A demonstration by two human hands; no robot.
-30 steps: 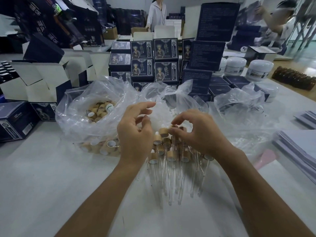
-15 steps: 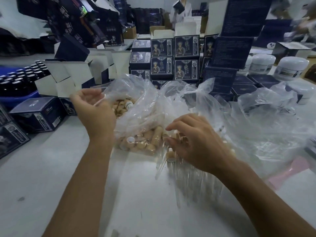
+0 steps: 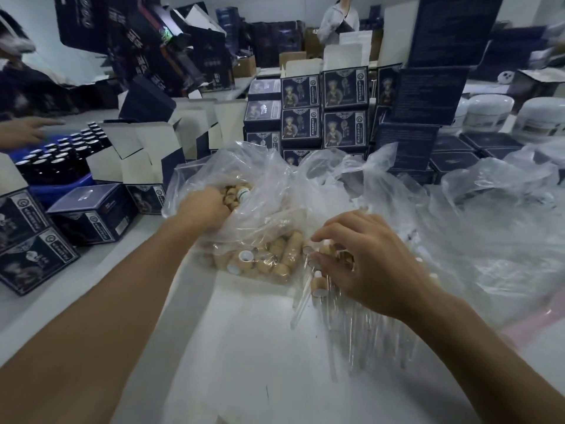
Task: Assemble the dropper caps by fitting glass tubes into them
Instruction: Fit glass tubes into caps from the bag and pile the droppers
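Note:
A clear plastic bag (image 3: 263, 175) full of tan wooden dropper caps (image 3: 275, 258) lies on the white table (image 3: 244, 347). My left hand (image 3: 201, 209) is plunged into the bag's mouth, its fingertips buried among the caps. My right hand (image 3: 367, 264) rests curled over a pile of assembled droppers (image 3: 318, 286), thumb and forefinger either side of one cap. Their glass tubes (image 3: 367, 338) stretch toward me from under that hand.
Navy boxes (image 3: 91, 212) sit at the left, and more are stacked behind the bag (image 3: 324, 108). Dark bottles (image 3: 55, 160) fill a blue tray at far left, where another person's hand (image 3: 21, 130) reaches. Crumpled plastic bags (image 3: 489, 224) and white jars (image 3: 489, 111) lie at the right.
My left hand left the dropper pile, swung up to the left, then dipped into the bag of caps. My right hand stayed on the pile. The view turned left.

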